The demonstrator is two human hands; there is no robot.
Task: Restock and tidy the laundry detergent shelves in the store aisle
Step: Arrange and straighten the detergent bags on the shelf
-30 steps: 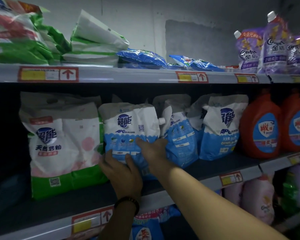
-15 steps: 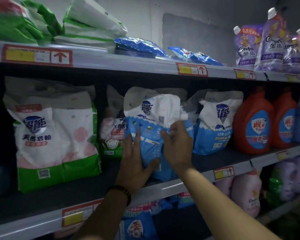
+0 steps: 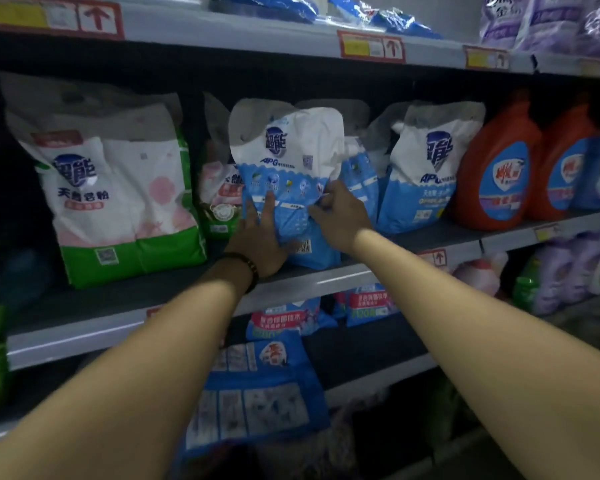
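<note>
Blue-white pouch (image 3: pixel 284 161): left fingers (image 3: pixel 269 204) flat on front, right fingers (image 3: pixel 333 194) seemingly pinching.

The pouch (image 3: pixel 288 174) was seen as soft, creased plastic film; the jugs (image 3: pixel 497 168) as smooth moulded plastic; the shelf (image 3: pixel 343 277) as matt metal.

Blue pouch (image 3: pixel 288 150): we are reading "超能" and "APG" just above the left hand's fingers (image 3: pixel 269 204) and the right hand's fingers (image 3: pixel 331 194).
Green-bottomed bag (image 3: pixel 118 202): we are reading "超能" and "天然皂粉", well left of the fingers.
Neighbouring pouch (image 3: pixel 426 174): we are reading "APG", just right of the fingers.
Shelf tags (image 3: pixel 371 46): we are seeing red up-arrows above the fingers; their small print is blurring.
</note>
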